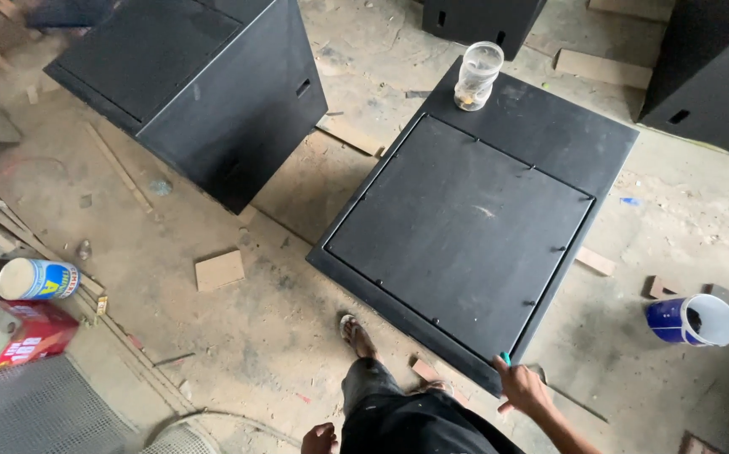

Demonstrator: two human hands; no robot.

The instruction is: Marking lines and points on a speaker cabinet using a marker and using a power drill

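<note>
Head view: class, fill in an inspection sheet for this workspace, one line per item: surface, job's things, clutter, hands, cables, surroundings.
Surface: dusty concrete floor, sandy and littered.
Job's things: black box lying flat, inset panel up; clear plastic jar upright on its far corner.
Clutter: wood offcuts, flat board piece, tin can on its side, red carton, blue-and-white bucket tipped over.
Hands: right hand at the box's near corner, holding a small teal-tipped thing; left hand low, holding nothing visible.
Cables: pale cord or hose on the floor.
Surroundings: second black box, more black cabinets behind.
</note>
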